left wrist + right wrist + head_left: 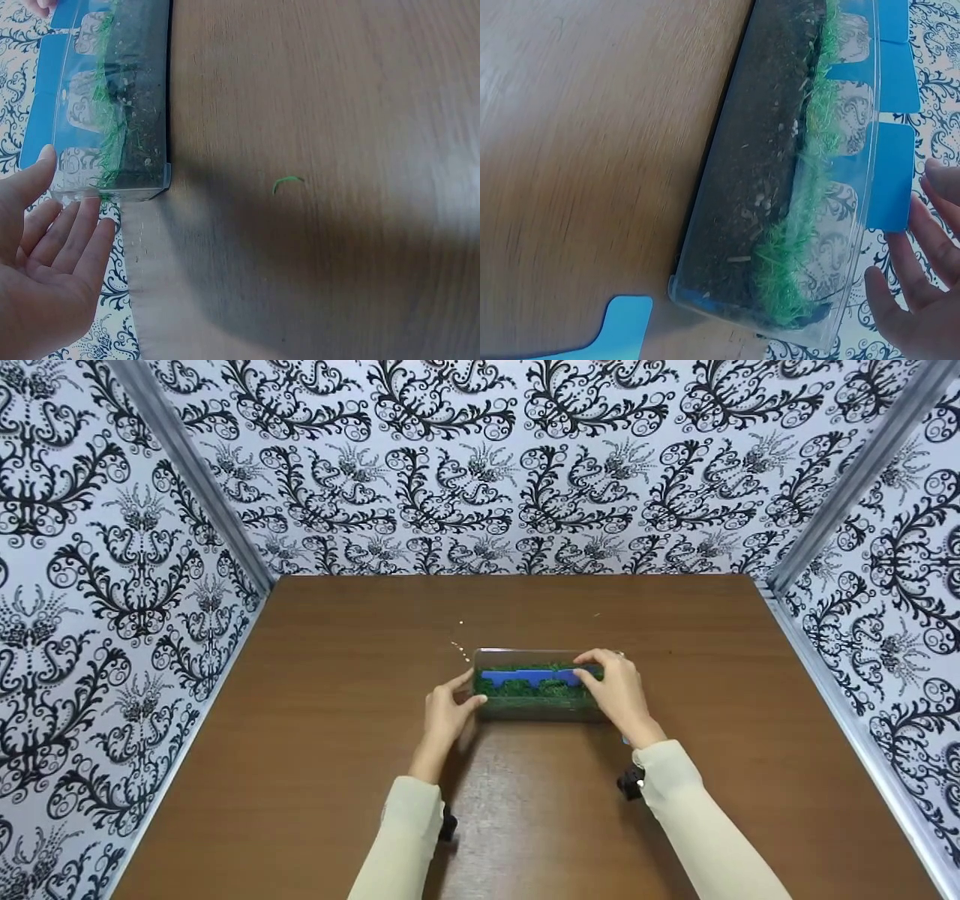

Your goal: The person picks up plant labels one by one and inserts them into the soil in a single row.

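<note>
A clear plastic box (536,710) holding dark soil (750,172) and green grass (784,281) sits on the table. Lengthwise in it stands a blue flat piece (517,677) with square cut-outs, its top edge above the rim. My left hand (448,711) is at the box's left end, fingertips against the end wall and thumb at the near corner, fingers fairly straight. Around the right end of the blue piece is my right hand (619,694), thumb and index apart; in the right wrist view its fingertips are right at the piece's edge, loosely bent.
Another blue piece (626,322) lies on the table by the box's right end, mostly hidden under the right wrist in the head view. A green blade of grass (289,180) lies in front of the box. Patterned walls (480,472) enclose the wooden table (345,660).
</note>
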### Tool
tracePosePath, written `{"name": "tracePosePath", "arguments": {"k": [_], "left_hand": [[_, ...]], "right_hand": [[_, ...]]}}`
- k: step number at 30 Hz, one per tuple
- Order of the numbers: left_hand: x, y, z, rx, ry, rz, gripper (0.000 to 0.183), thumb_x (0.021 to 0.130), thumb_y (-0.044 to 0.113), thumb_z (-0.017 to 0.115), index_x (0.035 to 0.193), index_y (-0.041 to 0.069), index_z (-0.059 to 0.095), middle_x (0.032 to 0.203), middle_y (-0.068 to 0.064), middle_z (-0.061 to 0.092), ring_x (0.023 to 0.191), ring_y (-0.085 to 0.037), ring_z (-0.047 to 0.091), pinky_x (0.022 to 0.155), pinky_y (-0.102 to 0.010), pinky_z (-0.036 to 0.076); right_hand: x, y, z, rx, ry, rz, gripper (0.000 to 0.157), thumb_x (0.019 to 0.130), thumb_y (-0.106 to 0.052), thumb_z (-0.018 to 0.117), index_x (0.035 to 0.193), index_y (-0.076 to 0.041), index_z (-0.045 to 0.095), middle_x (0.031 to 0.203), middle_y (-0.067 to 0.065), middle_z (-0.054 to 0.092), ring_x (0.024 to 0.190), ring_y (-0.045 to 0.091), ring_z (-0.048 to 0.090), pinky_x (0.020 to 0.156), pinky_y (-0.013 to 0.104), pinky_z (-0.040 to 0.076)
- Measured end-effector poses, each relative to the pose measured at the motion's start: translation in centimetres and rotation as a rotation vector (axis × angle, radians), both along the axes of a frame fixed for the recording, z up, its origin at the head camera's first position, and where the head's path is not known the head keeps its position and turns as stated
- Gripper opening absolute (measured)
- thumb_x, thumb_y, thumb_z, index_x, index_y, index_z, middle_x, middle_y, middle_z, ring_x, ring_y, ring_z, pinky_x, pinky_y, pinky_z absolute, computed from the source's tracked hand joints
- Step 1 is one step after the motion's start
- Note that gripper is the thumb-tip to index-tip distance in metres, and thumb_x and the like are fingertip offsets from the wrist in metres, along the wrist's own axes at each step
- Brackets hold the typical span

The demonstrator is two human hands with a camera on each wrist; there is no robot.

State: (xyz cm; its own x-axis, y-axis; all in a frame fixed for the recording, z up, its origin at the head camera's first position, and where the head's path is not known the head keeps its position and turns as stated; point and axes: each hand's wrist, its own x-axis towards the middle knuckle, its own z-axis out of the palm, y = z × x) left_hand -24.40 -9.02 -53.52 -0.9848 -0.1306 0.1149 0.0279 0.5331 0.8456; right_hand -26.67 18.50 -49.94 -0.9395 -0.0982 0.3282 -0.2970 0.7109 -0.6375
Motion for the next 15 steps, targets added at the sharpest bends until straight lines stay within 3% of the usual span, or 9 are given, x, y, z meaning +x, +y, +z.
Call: {"name": "tracePosePath", "arguments": {"k": [1,8,15], "left_hand": [[0.0,0.0,0.0,0.000,0.001,0.001,0.051,0.082,0.018,0.081,0.131,0.014,0.067,0.121,-0.012,0.072,0.116,-0.033,0.067,0.099,-0.048,0.053],[0.0,0.0,0.1,0.015,0.009,-0.008,0.051,0.082,0.016,0.081,0.130,0.013,0.067,0.118,-0.014,0.073,0.111,-0.033,0.069,0.098,-0.048,0.053],[0.0,0.0,0.0,0.005,0.017,-0.006,0.050,0.082,0.016,0.081,0.130,0.012,0.067,0.116,-0.014,0.074,0.112,-0.033,0.069,0.098,-0.048,0.053]], "right_hand": [[0.0,0.1,0.0,0.001,0.000,-0.002,0.018,0.091,-0.016,0.073,0.107,-0.008,0.074,0.112,0.012,0.074,0.111,0.033,0.066,0.118,0.054,0.033],[0.5,0.7,0.1,-0.010,-0.022,-0.015,0.019,0.091,-0.015,0.072,0.109,-0.008,0.073,0.115,0.013,0.072,0.114,0.035,0.064,0.103,0.052,0.049],[0.8,1.3,0.1,-0.003,-0.030,-0.040,0.019,0.092,-0.016,0.072,0.110,-0.009,0.073,0.115,0.013,0.072,0.113,0.035,0.064,0.099,0.053,0.050]]}}
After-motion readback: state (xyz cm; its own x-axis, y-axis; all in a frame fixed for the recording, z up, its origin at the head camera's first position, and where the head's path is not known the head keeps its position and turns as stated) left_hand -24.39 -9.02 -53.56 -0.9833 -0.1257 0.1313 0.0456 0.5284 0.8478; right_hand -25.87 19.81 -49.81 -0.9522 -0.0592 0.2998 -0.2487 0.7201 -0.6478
